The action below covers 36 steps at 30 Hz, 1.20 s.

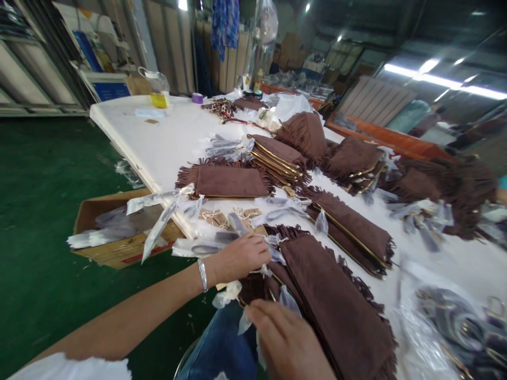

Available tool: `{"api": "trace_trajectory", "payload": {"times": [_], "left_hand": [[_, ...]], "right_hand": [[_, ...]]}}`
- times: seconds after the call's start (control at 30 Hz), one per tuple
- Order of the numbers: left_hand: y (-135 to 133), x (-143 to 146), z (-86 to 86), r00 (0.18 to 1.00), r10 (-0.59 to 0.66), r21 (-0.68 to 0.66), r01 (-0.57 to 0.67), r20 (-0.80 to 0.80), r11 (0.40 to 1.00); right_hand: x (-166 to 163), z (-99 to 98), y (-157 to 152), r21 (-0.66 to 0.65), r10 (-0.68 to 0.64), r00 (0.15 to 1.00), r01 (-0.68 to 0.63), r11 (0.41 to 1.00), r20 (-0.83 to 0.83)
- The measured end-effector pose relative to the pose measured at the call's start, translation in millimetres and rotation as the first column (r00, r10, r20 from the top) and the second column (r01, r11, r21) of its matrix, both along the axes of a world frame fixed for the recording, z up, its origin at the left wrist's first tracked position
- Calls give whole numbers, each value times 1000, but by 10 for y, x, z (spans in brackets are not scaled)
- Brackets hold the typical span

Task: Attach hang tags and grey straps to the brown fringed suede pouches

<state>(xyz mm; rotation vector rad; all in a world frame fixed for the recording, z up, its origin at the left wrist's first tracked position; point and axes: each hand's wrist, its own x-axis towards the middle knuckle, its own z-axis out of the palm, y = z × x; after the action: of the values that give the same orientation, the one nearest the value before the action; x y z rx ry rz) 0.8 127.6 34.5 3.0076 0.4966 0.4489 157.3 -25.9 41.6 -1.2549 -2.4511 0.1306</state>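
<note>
My left hand, with a silver bracelet at the wrist, is closed at the near end of a brown fringed pouch. Plastic-wrapped grey straps and a brown card tag lie around its fingers, which hide what they pinch. Below it, my right hand is slightly blurred, its fingers bent together by the edge of another brown pouch with gold trim. What those fingers hold is hidden. Beside the left hand, a wrapped strap reaches over the table edge, and several card tags with white strings lie beyond.
Stacks of fringed pouches stand along the white table. An open cardboard box with wrapped straps is on the floor at left. A bag of coiled straps lies at right. Farther back are a bottle of yellow liquid and purple tape.
</note>
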Motion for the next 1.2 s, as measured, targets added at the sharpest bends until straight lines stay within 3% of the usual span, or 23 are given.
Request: {"api": "trace_trajectory", "payload": {"times": [0.07,0.2,0.33,0.47,0.5,0.63,0.83,1.07,1.2], "left_hand": [[36,27,61,999,-21,12,20,41,1000],[112,66,10,996,29,-30,-26,81,999],[-15,-24,-214,963,207,-212,-168,175,963],[-430,-216,-343,795,496,-389,-359,349,848],[-537,-256,-359,793,504,-408,-357,343,840],[-800,-331,-409,920,372,-428,-288,126,857],[-841,-376,-437,861,506,-429,-475,-48,768],[-812,-341,-385,851,509,-325,-522,-130,788],[-888,-313,-395,864,489,-353,-497,-116,793]], "right_hand": [[-182,-196,36,-53,19,997,-15,999,71],[-217,-466,164,-57,-216,919,248,967,329],[-130,-321,291,-173,-211,874,313,934,438],[-124,-170,391,-281,-238,885,365,888,399],[-120,-175,408,-291,-249,895,366,884,370],[-78,-299,431,-265,-291,926,351,898,239],[-132,-337,384,-249,-313,939,340,907,144],[-326,-182,375,-306,-307,875,429,850,374],[-317,-126,317,-356,-236,886,388,850,400]]}}
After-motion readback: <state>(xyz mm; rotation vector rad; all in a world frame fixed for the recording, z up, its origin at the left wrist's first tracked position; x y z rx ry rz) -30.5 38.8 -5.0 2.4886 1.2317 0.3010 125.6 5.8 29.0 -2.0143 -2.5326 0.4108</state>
